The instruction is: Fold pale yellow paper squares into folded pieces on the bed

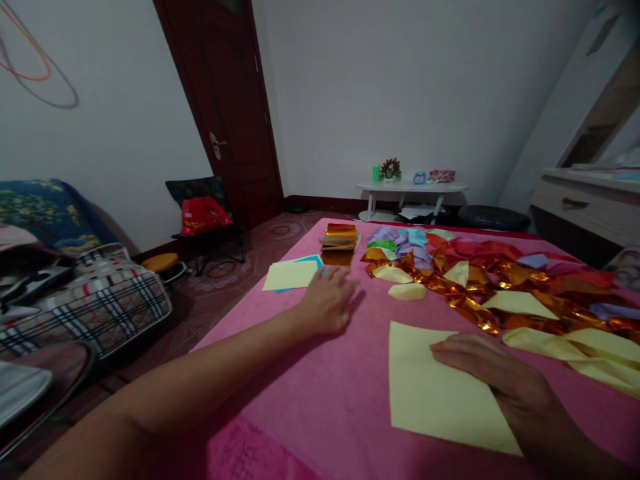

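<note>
A pale yellow sheet of paper is at the front right of the pink-covered table. My right hand grips this sheet near its upper right edge, fingertips on its top face. My left hand is stretched out to the middle of the table, fingers apart, with nothing in it. Just beyond and left of it lies a small stack of paper, pale yellow on top with blue showing beneath. Behind the left hand's fingertips sits a pile of gold foil sheets.
Folded paper pieces in gold foil, red, purple and yellow spread over the table's right side. A white side table stands by the wall. On the left are a folding chair with a red bag and a plaid-covered seat.
</note>
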Tool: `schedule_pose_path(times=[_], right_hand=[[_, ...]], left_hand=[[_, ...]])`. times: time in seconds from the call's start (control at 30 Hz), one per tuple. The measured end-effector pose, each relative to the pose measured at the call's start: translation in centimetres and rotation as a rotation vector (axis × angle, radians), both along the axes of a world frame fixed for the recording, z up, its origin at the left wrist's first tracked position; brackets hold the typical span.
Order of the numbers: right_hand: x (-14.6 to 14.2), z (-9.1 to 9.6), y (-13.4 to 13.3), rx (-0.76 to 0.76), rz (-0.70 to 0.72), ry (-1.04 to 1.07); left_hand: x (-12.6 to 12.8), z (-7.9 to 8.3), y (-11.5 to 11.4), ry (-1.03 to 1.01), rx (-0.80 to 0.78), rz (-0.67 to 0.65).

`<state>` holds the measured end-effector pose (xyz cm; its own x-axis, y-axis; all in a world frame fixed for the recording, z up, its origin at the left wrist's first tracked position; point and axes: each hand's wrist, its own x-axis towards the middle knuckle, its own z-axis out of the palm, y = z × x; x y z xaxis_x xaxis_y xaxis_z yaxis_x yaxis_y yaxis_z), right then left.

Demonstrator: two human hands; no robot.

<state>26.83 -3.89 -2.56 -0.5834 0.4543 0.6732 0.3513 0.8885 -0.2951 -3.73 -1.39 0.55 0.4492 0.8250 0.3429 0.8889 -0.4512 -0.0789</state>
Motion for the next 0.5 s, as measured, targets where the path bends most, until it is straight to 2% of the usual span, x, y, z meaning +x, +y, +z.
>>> schedule_pose_path(times=[0.1, 0.13, 0.27, 0.5], right_hand=[[-0.5, 0.1, -0.1, -0.013, 0.013, 0.026], [-0.6, 0.1, -0.1, -0.028, 0.012, 0.031], [-0.8, 0.3, -0.1, -0.085, 0.006, 0.027], [-1.8, 1.9, -0.2, -0.028, 0.014, 0.011]], left_hand=[[-4.0, -0.5, 2.4, 0.026, -0.137, 0.391], [-5.3, -0.7, 3.1, 0.025, -0.166, 0.429], [-8.7, -1.1, 4.8, 0.025, -0.236, 0.437], [-11.2, -0.4, 5.9, -0.031, -0.235, 0.438]])
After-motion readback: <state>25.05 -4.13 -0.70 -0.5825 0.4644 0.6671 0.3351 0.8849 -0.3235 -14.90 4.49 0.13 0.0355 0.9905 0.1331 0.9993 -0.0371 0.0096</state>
